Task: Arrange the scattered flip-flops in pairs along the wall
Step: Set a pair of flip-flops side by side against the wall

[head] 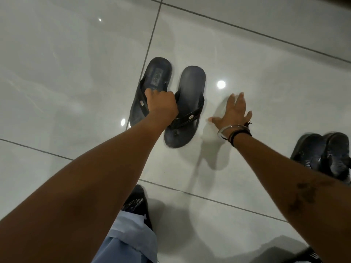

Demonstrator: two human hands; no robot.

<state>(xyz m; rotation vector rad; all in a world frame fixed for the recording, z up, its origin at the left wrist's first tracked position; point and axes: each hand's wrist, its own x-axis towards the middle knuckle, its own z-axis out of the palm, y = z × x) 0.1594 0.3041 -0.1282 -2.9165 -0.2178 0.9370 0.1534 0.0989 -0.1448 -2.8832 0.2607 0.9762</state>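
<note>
Two dark navy flip-flops lie side by side on the glossy white tile floor. My left hand (161,105) is curled round the straps where the left flip-flop (152,76) and the right flip-flop (190,95) meet. My right hand (233,112) hovers open with fingers spread just right of the pair, holding nothing; it wears a metal bangle and dark thread bands at the wrist. Another dark pair of flip-flops (326,154) lies at the right edge, blurred.
My own foot in a dark patterned shoe (136,204) and a light blue trouser leg (129,242) show at the bottom centre. Another dark shoe (311,255) peeks in at the bottom right. Grey grout lines cross the floor (76,54).
</note>
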